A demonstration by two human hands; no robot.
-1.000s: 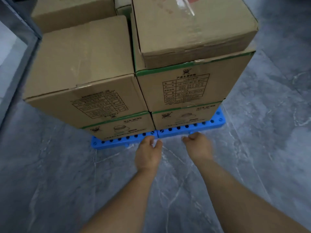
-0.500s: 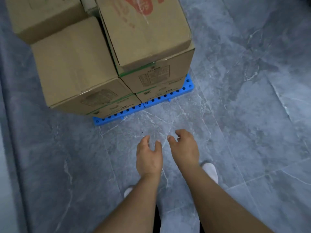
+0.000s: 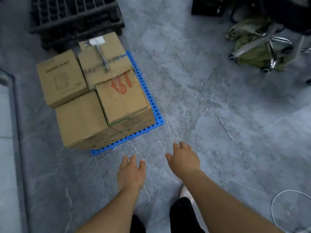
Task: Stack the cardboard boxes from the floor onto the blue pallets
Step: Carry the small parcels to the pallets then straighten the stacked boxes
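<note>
The fingers of the left hand (image 3: 131, 174) are spread loosely and hold nothing; those of the right hand (image 3: 184, 159) are slack too, slightly curled and empty. Both hands hang palm-down over bare grey marbled floor (image 3: 218, 123), a little apart from each other and well clear of any box. Below them a pale shoe (image 3: 184, 192) and dark trouser legs show.

Just ahead and to the left sits the blue pallet (image 3: 155, 105), its perforated edge showing along the near and right sides. On it stands the stack of cardboard boxes (image 3: 80, 121), packed edge to edge in a two-by-two block and at least two layers high. The box with the red print (image 3: 121, 98) tops the near right corner; behind it is a taped box with a white label (image 3: 102, 59), and at the far left a box with a printed line drawing (image 3: 60, 79). The block's long axis runs away from the person, angled up and to the left toward a black plastic pallet (image 3: 75, 15) behind it.

The step in hand looks like the gap between loads: hands free, a box placed. No loose carton lies on the visible floor, so the next move likely calls for turning to find one elsewhere. An olive bag (image 3: 249, 46) and a chrome chair base (image 3: 269, 46) lie far right.
</note>
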